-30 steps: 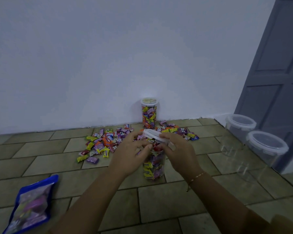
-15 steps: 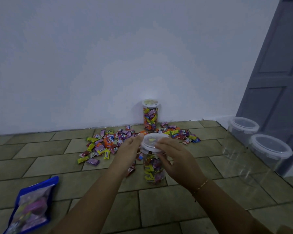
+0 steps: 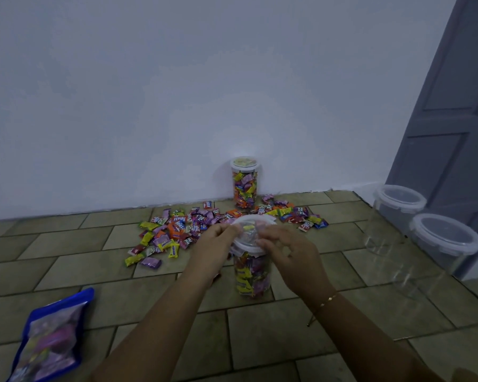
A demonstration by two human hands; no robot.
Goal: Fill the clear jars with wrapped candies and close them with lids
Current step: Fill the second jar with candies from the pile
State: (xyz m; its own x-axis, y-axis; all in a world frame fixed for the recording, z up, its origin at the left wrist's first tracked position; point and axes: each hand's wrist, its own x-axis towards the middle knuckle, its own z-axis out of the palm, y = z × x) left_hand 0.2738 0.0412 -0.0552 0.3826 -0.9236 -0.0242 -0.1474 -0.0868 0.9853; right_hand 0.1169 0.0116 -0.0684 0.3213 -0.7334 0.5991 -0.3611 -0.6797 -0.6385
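Two hands, left and right, each grip curled, pinch the lid onto the candy-filled jar.

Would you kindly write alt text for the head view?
Two hands, left hand and right hand, press a clear lid onto a candy-filled jar on a tiled floor. Behind lie loose wrapped candies and another filled jar.

Wall: plain white, dimly lit.
Floor: olive-brown rectangular tiles.
Door: grey, panelled, at the right edge.
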